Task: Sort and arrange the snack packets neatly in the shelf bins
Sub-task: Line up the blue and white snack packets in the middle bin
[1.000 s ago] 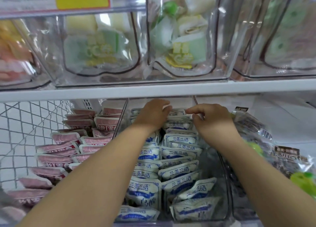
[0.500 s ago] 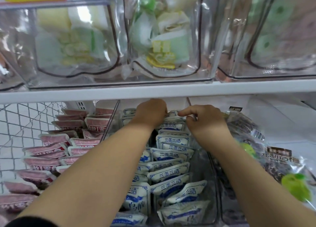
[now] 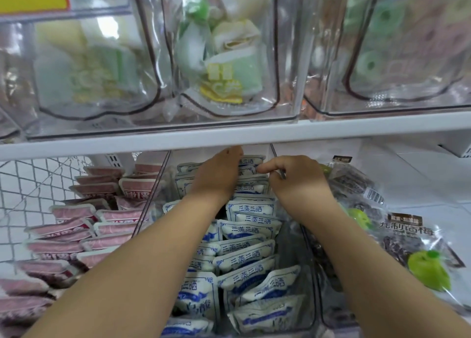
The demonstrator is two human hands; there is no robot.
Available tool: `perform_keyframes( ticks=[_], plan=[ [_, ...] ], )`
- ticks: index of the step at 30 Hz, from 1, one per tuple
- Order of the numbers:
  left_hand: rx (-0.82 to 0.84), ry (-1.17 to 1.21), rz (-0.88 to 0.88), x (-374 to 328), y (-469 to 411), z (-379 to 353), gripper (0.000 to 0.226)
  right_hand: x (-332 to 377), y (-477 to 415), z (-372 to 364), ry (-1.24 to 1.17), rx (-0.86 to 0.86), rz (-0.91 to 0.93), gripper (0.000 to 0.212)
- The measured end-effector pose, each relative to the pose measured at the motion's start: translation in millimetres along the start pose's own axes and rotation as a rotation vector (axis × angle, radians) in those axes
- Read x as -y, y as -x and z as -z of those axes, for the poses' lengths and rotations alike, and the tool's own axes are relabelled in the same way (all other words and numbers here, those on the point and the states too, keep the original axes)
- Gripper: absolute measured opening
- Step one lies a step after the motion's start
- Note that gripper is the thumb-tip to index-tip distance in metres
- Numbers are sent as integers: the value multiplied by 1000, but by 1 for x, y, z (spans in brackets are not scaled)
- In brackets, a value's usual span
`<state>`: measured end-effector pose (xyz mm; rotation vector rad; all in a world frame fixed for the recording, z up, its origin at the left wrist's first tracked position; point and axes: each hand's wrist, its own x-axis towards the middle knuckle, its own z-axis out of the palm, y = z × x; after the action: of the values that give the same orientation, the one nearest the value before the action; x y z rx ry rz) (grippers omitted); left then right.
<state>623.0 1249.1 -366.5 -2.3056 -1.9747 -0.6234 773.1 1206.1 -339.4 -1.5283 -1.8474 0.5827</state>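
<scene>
At the lower shelf, both of your arms reach deep into the middle clear plastic shelf bin (image 3: 300,256), where white-and-blue foil snack packets (image 3: 248,232) stand in two leaning rows, front to back. Your left hand (image 3: 219,174) lies knuckles-up over the back of the left row, its fingers dipping out of sight among the packets, so it cannot be told whether it grips one or merely presses them. Your right hand (image 3: 298,182) is curled, thumb and forefinger meeting at the top edge of the rear packet (image 3: 251,160) in the right row; it appears to pinch that edge, close against the bin's right wall.

The step in hand looks like squaring up the back of the rows under the white shelf board (image 3: 229,134). The pink foil packets (image 3: 74,213) in the bin to the left and the dark plum bags (image 3: 407,238) to the right lie untouched; clear upper bins (image 3: 288,57) sit above.

The next move likely calls for standing the rear packets upright and flush, then working forward: the front packets of the right row slump at odd angles and want straightening. Headroom under the shelf board is tight, so keep your wrists low.
</scene>
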Motion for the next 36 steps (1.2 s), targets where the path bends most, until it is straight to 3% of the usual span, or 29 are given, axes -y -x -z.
perform_keyframes(
  ticks=[4,7,11,14,18,22,25,30,34,36],
  plan=[
    [-78,71,89,2,-5,1,24,0,-1,1,12,2,-1,33],
    [-168,44,56,4,5,11,22,-2,-2,0,8,-4,-3,32],
    [100,-15,-43,2,10,14,34,-2,-3,-1,-4,-11,14,31],
    [181,-47,-107,-2,-2,7,31,-3,-3,-2,-9,-21,19,30],
    [330,-35,-21,-5,-9,-1,31,-3,-4,-3,-18,-28,28,30],
    [200,76,-34,-1,-6,5,28,-2,-2,-2,-26,-25,21,31],
    [68,95,49,5,5,15,41,-4,-2,-1,-30,-45,28,30],
    [169,-148,60,2,5,13,39,-4,1,-3,-35,-138,61,25],
    [255,6,19,-2,-9,14,33,-5,-1,-1,-17,-112,43,30],
    [309,93,-26,-3,-15,15,20,-7,-4,3,-65,-103,38,31]
  ],
)
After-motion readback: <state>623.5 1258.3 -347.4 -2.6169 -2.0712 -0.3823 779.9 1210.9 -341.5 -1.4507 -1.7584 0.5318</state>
